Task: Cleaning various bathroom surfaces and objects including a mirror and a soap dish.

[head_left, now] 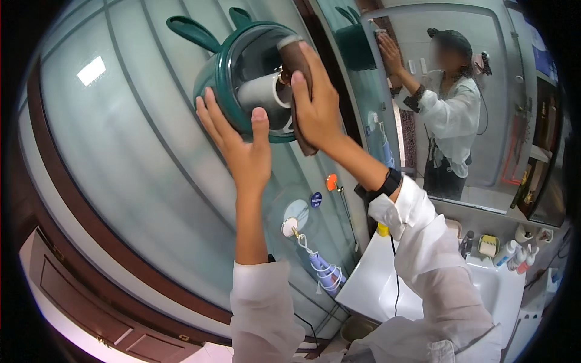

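Up on the cloudy glass wall [121, 133], a shiny, round green box [223, 74] with bunny ears [192, 33], see-through front [257, 54] and white roll [257, 94] inside. Touched low by the left hand [242, 157], fingers spread wide; part-covered by a brown cloth [295, 57], gripped in the right hand [318, 106].

The person is wearing a loose white shirt [448, 290], its thin fabric creasing into soft folds along the sleeves [260, 302]. A black wristband [389, 183] is circling the right wrist beside the cuff [393, 209]; a dark sliver is peeking from the left cuff's edge. The left hand [245, 156] and right hand [318, 112] are showing bare. Reflected, dark trousers [440, 181] are appearing below.
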